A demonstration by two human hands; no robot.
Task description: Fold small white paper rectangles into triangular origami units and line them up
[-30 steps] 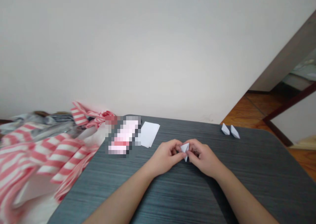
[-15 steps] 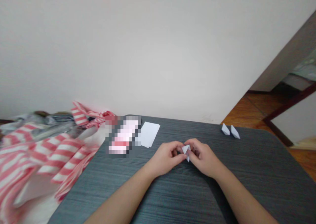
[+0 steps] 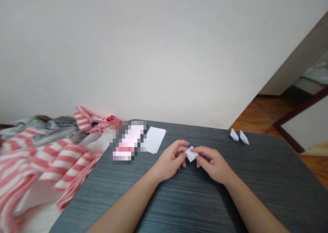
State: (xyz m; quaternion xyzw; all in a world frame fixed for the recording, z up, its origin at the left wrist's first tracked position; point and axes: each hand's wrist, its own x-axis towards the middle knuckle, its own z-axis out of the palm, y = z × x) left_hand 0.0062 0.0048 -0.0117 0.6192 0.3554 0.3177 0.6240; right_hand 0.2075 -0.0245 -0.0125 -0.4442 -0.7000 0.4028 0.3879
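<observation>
Both hands meet over the middle of the dark grey table (image 3: 179,205). My right hand (image 3: 211,163) pinches a small folded white paper piece (image 3: 191,154) between thumb and fingertips. Beside it on the left, my left hand (image 3: 171,159) has its fingers curled, and their tips touch the paper's left edge. The paper is held just above the tabletop.
A small stack of white paper sheets (image 3: 155,139) lies behind my left hand, next to a blurred-out object (image 3: 128,140). Two folded white paper pieces (image 3: 238,136) sit at the far right of the table. Red-and-white striped cloth (image 3: 43,161) is heaped off the table's left edge.
The paper piece has turned from a pointed, upright shape to a flatter one. My left hand's grip has loosened and its fingers have lifted slightly; the right hand keeps the pinch.
</observation>
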